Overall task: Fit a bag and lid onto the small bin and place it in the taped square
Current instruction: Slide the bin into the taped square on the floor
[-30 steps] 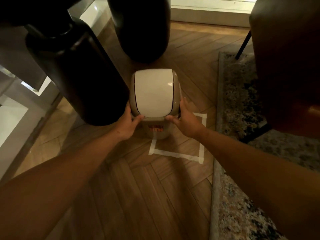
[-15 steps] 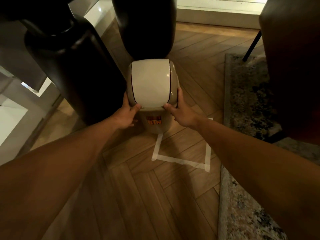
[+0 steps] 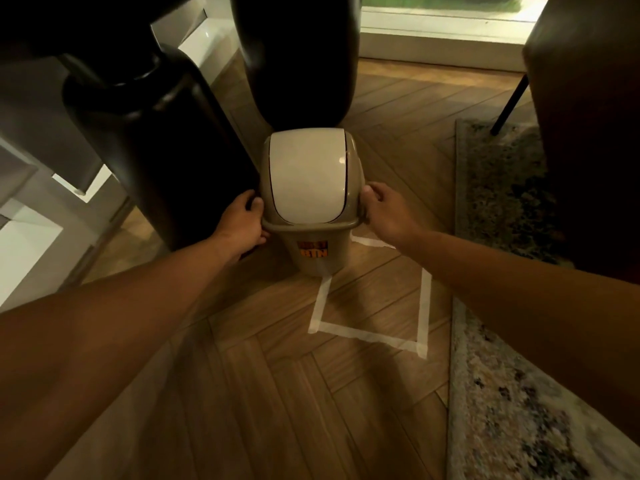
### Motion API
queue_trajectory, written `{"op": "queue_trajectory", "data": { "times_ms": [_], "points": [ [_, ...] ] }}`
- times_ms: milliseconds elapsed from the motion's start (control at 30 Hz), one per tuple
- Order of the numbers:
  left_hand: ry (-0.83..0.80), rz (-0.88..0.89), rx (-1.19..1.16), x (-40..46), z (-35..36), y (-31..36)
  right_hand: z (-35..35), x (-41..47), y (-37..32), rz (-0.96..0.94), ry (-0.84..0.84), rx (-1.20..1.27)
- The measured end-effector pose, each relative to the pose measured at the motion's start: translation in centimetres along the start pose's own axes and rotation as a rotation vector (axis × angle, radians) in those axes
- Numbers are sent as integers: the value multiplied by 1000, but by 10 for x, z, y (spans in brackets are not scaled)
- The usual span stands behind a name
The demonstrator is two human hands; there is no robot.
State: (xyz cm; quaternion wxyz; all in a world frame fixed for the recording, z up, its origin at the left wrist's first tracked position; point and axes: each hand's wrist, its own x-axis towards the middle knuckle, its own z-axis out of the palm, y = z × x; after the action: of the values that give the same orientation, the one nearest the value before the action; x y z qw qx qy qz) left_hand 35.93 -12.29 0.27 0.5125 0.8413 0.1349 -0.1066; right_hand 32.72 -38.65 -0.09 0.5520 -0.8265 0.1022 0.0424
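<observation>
Placement step, judged nearly complete. Small bin (image 3: pixel 313 216) stood over the far-left corner of the taped square (image 3: pixel 370 332), base overlapping the tape line, so it probably wanted shifting toward the square's middle, kept upright and moved low. Left hand (image 3: pixel 242 225) and right hand (image 3: pixel 388 211) clasped the bin's rim, one each side. Bin was tan, tapered, with a pale swing lid (image 3: pixel 308 178) seated and an orange label; no bag was visible.

Beside the smooth tan plastic bin (image 3: pixel 313 244) with its glossy cream lid (image 3: pixel 307 174), matt wood-grain floor (image 3: pixel 277 393) meets a rough woven rug (image 3: pixel 512 393).
</observation>
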Motion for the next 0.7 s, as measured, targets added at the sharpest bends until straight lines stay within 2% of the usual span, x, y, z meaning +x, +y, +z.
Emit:
{"op": "queue_trajectory", "data": {
  "times_ms": [133,367,700],
  "points": [
    [5,-65,-59,0,0,-6,5,0,3,121,-51,79],
    [-17,-107,-185,-7,-1,-15,6,-1,7,157,-45,127],
    [-70,-82,-150,-22,20,-13,-17,-18,14,169,-27,140]
  ]
}}
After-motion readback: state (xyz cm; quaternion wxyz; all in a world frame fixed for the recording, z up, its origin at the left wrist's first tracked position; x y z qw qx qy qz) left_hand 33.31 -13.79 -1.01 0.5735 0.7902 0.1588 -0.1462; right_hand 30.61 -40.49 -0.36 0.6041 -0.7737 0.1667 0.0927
